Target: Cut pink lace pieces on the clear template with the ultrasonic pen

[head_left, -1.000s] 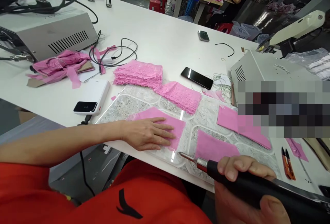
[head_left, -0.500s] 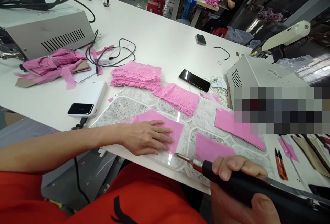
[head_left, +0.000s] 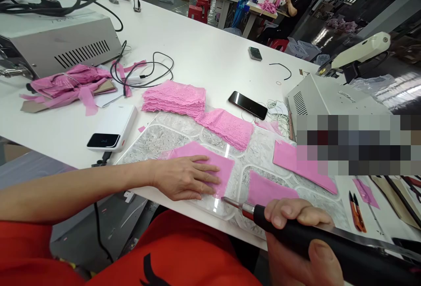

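Note:
My left hand point(head_left: 187, 177) lies flat with its fingers slightly spread on a pink fabric piece point(head_left: 226, 168). In my right hand point(head_left: 289, 259) is a thick black-handled tool point(head_left: 305, 238), held with the fingers wrapped round it. Its slim metal tip points left and reaches the lower right corner of that fabric; I cannot tell whether it touches. Another pink piece point(head_left: 269, 188) lies just beyond the tool. Under the fabric is a grey marble-patterned sheet point(head_left: 158, 139). Two stacks of pink lace pieces, one higher point(head_left: 174, 97) and one lower point(head_left: 226, 128), sit behind my left hand.
A pink fabric stack point(head_left: 301, 165) lies at right, near orange-handled snips point(head_left: 357, 211). Behind are a phone point(head_left: 248, 105) and a grey machine box point(head_left: 329, 97). At left stand a white power bank point(head_left: 121, 123), another grey box point(head_left: 69, 42) and cables. A person sits in the background.
The tool and my right hand have shifted slightly left, the tip closer to the fabric corner. My left hand stays put on the fabric. The view has tilted a little.

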`<state>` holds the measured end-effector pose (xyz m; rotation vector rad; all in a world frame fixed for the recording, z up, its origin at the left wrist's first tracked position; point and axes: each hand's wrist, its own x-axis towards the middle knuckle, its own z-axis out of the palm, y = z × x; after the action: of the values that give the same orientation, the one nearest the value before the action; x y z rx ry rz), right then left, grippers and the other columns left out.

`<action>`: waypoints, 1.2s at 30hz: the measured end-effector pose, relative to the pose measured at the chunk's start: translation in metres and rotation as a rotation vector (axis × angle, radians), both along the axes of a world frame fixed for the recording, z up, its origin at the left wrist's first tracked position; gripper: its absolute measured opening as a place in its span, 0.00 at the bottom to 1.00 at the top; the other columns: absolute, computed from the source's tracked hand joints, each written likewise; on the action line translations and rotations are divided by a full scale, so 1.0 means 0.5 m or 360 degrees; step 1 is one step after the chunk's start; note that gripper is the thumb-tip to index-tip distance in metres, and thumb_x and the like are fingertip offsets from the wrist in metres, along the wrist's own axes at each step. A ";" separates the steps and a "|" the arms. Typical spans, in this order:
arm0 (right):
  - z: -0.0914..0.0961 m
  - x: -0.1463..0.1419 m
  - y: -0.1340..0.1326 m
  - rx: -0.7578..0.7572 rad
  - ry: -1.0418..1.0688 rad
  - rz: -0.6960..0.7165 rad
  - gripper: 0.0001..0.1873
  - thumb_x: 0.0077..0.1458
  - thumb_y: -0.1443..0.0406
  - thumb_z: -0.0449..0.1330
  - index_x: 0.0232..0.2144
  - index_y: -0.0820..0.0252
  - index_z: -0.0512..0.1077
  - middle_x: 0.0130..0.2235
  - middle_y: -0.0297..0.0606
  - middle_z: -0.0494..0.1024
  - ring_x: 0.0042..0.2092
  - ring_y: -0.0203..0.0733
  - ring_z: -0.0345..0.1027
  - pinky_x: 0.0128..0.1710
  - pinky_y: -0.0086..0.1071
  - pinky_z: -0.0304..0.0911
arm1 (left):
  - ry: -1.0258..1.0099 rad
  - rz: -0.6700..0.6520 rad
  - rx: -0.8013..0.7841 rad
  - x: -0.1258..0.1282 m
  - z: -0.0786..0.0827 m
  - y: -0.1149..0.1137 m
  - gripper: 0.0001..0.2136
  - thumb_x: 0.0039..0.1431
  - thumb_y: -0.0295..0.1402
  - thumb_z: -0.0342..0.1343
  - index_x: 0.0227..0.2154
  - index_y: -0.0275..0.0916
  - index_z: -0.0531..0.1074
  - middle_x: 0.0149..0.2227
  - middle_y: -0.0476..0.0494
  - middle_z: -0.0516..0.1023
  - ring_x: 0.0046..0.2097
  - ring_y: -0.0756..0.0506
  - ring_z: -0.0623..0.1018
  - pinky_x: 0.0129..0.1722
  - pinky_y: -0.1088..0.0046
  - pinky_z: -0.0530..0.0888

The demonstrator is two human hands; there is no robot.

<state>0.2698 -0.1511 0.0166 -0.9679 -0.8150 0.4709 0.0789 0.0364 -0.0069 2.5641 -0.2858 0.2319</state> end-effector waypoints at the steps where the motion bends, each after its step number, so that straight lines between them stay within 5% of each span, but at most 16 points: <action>1: 0.001 0.001 0.000 -0.0003 0.0001 0.0002 0.09 0.50 0.59 0.57 0.31 0.58 0.68 0.28 0.31 0.67 0.24 0.32 0.61 0.23 0.33 0.61 | 0.0003 0.0001 -0.0003 0.000 0.000 0.000 0.16 0.66 0.33 0.51 0.55 0.44 0.72 0.59 0.41 0.71 0.66 0.40 0.63 0.68 0.55 0.51; 10: 0.016 0.021 0.004 0.0078 -0.0044 -0.0106 0.11 0.45 0.58 0.57 0.30 0.59 0.70 0.27 0.31 0.68 0.21 0.32 0.58 0.19 0.33 0.57 | 0.0044 0.0005 0.0042 -0.007 0.013 0.000 0.17 0.68 0.36 0.48 0.55 0.40 0.72 0.62 0.39 0.67 0.68 0.39 0.60 0.68 0.55 0.48; 17: 0.013 0.011 0.015 0.0060 -0.0065 -0.0087 0.11 0.44 0.60 0.55 0.30 0.59 0.71 0.26 0.32 0.69 0.20 0.34 0.59 0.19 0.34 0.57 | 0.0027 0.0186 0.0157 -0.065 0.037 0.033 0.16 0.69 0.34 0.46 0.54 0.40 0.73 0.62 0.40 0.68 0.67 0.39 0.61 0.68 0.55 0.49; 36: 0.013 0.002 0.011 0.0084 -0.0074 0.0086 0.10 0.49 0.61 0.57 0.32 0.61 0.72 0.29 0.33 0.71 0.24 0.34 0.63 0.22 0.34 0.62 | -0.0078 0.0257 0.0082 -0.100 -0.001 0.034 0.17 0.67 0.32 0.51 0.57 0.44 0.70 0.61 0.41 0.70 0.66 0.41 0.63 0.69 0.58 0.46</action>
<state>0.2710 -0.1457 0.0230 -0.9126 -0.8933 0.4721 0.0287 0.0532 -0.0076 2.6376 -0.1033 0.3517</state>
